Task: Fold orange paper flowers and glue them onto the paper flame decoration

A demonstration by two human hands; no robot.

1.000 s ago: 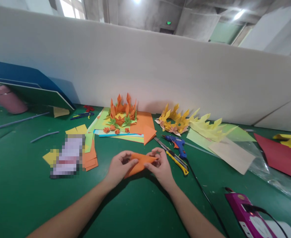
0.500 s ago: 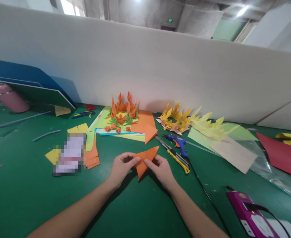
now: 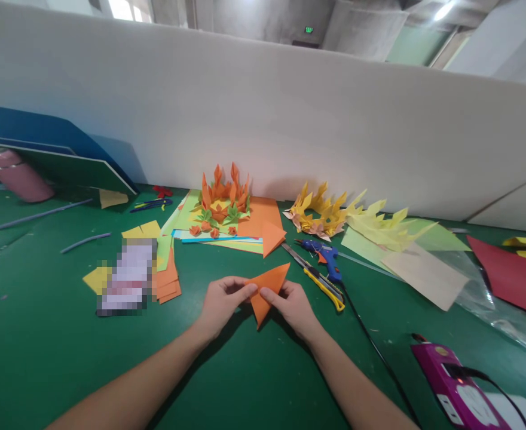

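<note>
A folded piece of orange paper (image 3: 269, 285), triangular in outline, is held between both hands just above the green table. My left hand (image 3: 223, 304) pinches its left corner, thumb on top and fingers behind. My right hand (image 3: 295, 307) grips its right side, the thumb pressed near the paper's middle. The fingertips under the paper are hidden. Beyond the hands lies another folded orange paper (image 3: 272, 237). A yellow utility knife (image 3: 323, 288) and a blue glue gun (image 3: 328, 258) rest to the right of my right hand.
An orange paper crown (image 3: 225, 200), a yellow paper crown (image 3: 319, 210) and a pale yellow crown strip (image 3: 382, 226) stand along the white partition (image 3: 263, 119). A blurred phone (image 3: 131, 278) lies left on paper sheets. A purple power strip (image 3: 458, 385) sits front right, cords trailing.
The orange paper has turned slightly in my hands, its lower tip shifting a little to the right. Both hands keep their pinch, and the camera view has moved slightly.
</note>
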